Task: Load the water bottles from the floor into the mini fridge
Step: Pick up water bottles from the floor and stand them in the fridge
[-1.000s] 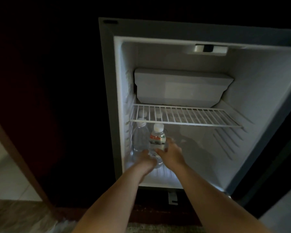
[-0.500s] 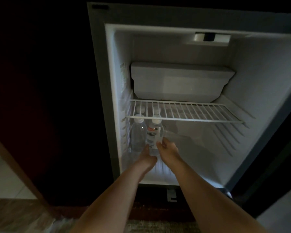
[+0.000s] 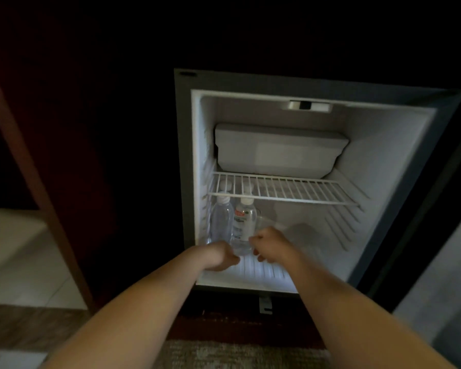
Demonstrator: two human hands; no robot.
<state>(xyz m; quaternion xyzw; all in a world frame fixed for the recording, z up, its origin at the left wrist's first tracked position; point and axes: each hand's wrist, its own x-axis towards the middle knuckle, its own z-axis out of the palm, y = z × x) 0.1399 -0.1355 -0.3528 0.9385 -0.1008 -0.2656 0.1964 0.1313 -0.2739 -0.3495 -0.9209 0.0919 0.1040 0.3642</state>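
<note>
Dark room; white mini fridge (image 3: 383,155), open; labelled clear plastic water bottle (image 3: 241,227) between left hand (image 3: 221,255) and right hand (image 3: 270,245); fingers curled, grip unclear.

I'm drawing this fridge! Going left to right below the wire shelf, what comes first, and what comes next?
left wall → clear bottle with no label → bottle with a label → bare back wall → ribbed right wall
</note>
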